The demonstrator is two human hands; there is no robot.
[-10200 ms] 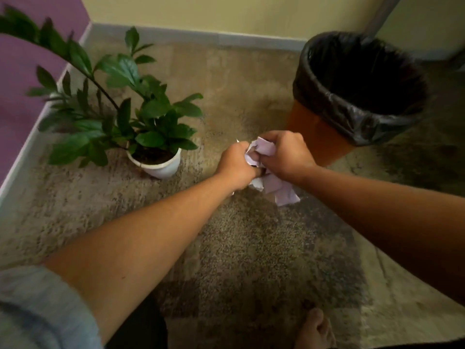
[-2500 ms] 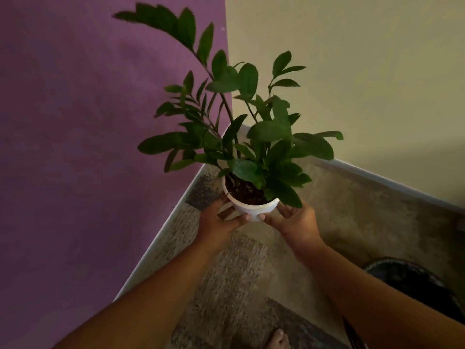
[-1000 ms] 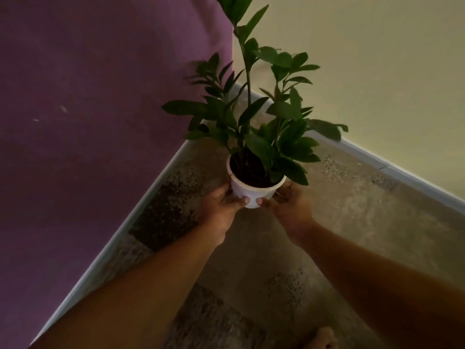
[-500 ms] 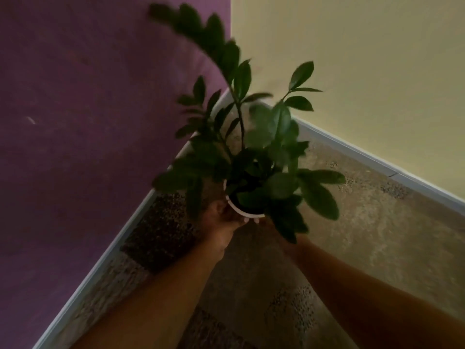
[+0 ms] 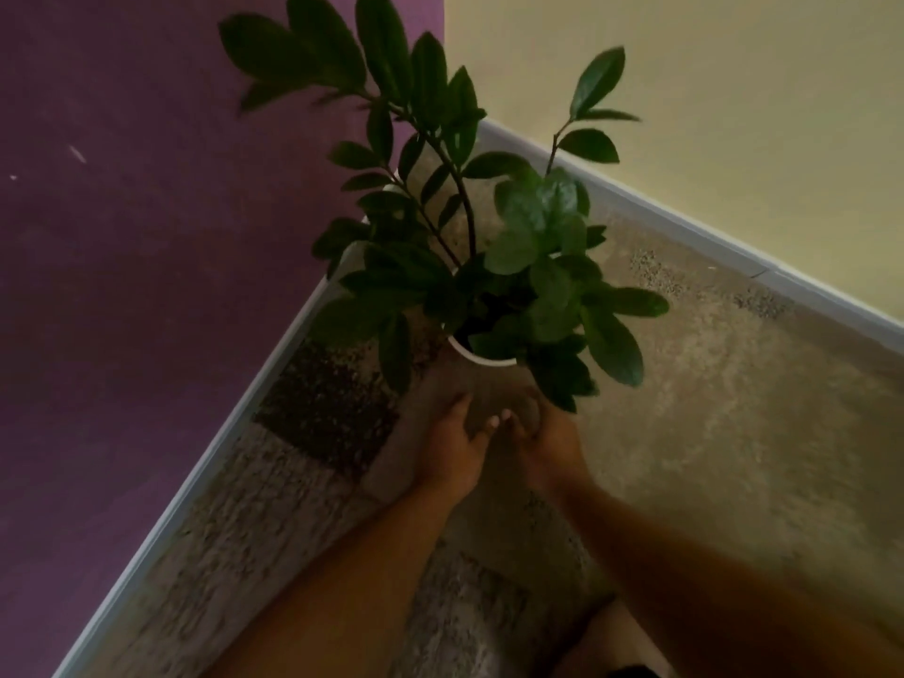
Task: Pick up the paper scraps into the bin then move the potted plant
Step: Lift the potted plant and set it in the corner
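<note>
The potted plant (image 5: 482, 357), dark green leaves in a white pot, stands on the speckled floor in the corner where the purple and cream walls meet. Only the pot's near rim shows under the leaves. My left hand (image 5: 452, 445) and my right hand (image 5: 545, 440) hover just in front of the pot, a short gap away from it, fingers loose and apart, holding nothing. The bin and the paper scraps are out of view.
The purple wall (image 5: 146, 286) runs along the left and the cream wall (image 5: 709, 115) along the back right, each with a pale skirting board (image 5: 685, 227). Speckled floor (image 5: 734, 408) lies to the right of the plant.
Half a second ago both hands gripped the white pot above the floor. The pot now rests in the corner and both hands have let go and drawn back toward me.
</note>
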